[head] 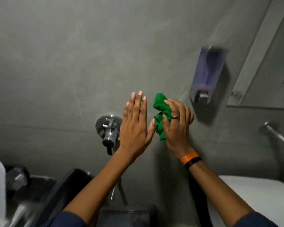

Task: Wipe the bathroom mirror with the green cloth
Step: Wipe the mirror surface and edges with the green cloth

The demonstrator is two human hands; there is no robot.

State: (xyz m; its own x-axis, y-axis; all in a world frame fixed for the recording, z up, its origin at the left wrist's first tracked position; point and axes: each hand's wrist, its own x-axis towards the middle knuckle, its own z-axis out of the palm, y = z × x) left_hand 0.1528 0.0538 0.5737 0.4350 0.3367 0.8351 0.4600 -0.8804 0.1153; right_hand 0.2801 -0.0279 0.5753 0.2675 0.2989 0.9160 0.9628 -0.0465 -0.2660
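A bunched green cloth [161,110] is held up in front of the grey wall, gripped by my right hand [177,125], which wears a ring and an orange wristband. My left hand [134,123] is raised just left of the cloth, flat and with fingers extended, its thumb close to the cloth's lower part. The mirror [269,63] with its pale frame is at the far right, tilted in view and well to the right of both hands.
A purple wall soap dispenser [208,74] hangs between the hands and the mirror. A chrome wall valve [108,128] sits left of my left hand. A white basin [256,194] and a chrome tap [277,136] are at lower right. A dark bin [67,190] stands below.
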